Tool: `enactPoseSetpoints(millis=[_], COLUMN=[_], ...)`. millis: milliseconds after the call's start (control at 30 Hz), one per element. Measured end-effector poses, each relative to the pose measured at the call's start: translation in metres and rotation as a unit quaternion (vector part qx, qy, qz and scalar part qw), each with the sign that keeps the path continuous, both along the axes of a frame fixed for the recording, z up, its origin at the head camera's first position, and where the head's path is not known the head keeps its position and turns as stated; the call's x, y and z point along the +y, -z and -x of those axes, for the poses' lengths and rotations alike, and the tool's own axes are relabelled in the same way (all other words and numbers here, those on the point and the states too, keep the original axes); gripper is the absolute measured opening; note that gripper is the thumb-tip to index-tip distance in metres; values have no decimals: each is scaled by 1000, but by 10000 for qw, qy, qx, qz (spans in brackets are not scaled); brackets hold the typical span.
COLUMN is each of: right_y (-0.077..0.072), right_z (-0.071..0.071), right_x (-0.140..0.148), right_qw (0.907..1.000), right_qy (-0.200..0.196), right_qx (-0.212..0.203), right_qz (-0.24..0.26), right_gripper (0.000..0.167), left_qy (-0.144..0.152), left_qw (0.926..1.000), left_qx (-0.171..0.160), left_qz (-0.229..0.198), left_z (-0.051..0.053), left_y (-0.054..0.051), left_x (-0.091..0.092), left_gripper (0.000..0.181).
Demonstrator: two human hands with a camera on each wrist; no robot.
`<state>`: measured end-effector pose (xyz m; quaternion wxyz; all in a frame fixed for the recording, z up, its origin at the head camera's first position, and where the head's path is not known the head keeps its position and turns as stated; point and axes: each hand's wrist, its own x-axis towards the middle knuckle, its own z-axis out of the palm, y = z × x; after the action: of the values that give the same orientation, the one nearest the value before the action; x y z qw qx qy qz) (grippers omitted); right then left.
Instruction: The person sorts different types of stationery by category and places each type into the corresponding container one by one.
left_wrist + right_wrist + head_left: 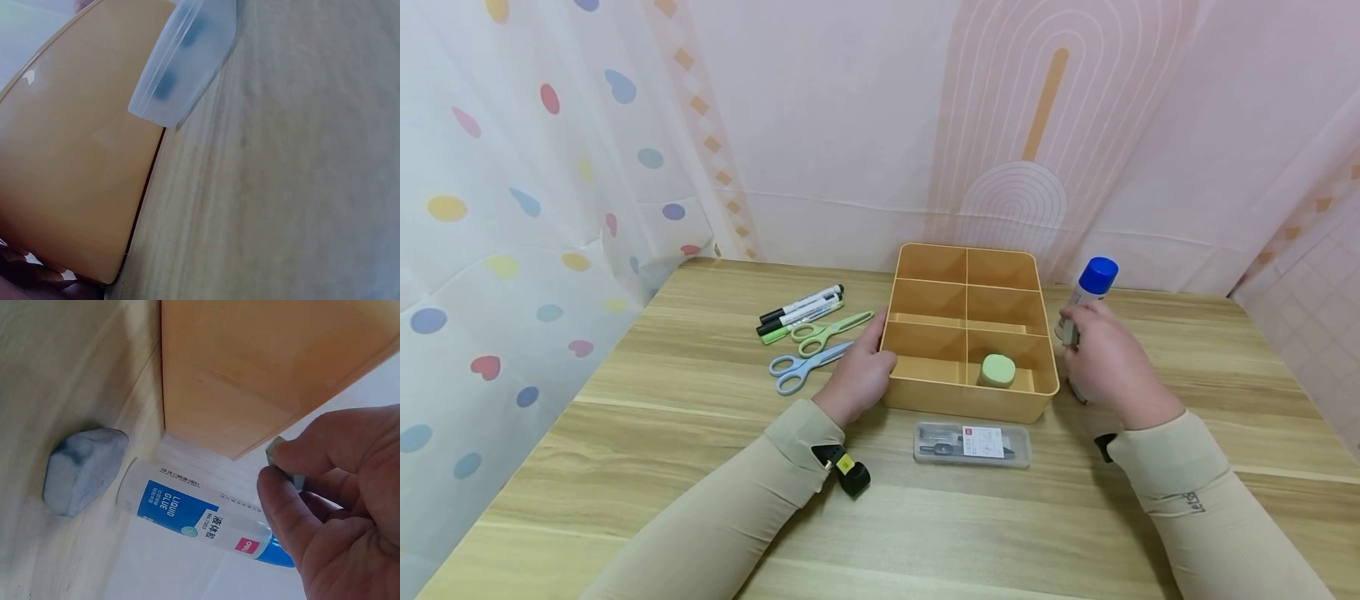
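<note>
A yellow-orange organizer box (970, 400) with several compartments stands on the table. My left hand (859, 375) grips its left wall near the front corner. To the right of the box, my right hand (1108, 358) pinches a small grey-green block (289, 464) between thumb and fingers, above the table; its exact kind is unclear. Just past that hand, a liquid glue bottle (187, 509) with a blue cap stands upright. A worn grey eraser-like lump (84, 472) lies on the table below the hand. Inside the box's front right compartment sits a light green rounded item (997, 371).
In front of the box lies a clear case (940, 458) holding a compass. Left of the box are green scissors (823, 333), blue scissors (797, 371) and several markers (801, 307). A patterned curtain (835, 125) hangs behind the wooden table (662, 417).
</note>
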<state>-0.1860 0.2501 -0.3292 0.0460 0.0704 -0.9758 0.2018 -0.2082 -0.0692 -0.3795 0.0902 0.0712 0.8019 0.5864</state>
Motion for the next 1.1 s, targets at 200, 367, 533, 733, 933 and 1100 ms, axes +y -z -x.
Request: enactPoseSetpoints(millis=[200,367,533,733,933,1100], right_y=[-1,-1,-2,-9,-13,-14], right_z=[0,-1,-1,-1,1,7], right_x=[1,0,-3,-10,-20,-28], right_qw=[9991,9968,9942,9943,9957,9968], right_qy=[55,48,-39,-36,-89,-137], right_qx=[381,768,1037,943,704,423], right_qz=[150,205,266,503,599,657], right_gripper=[50,48,46,49,50,49], left_qy=[4,17,6,12,5,-6], left_qw=[10000,10000,10000,10000,10000,10000], left_qx=[8,39,-8,-44,-40,-38], left_qz=[-29,-33,-28,-61,-58,-20], left_z=[2,4,4,2,2,1], left_y=[1,3,3,3,2,1], left_x=[0,-1,0,0,-1,-2], left_gripper=[81,82,82,82,82,81])
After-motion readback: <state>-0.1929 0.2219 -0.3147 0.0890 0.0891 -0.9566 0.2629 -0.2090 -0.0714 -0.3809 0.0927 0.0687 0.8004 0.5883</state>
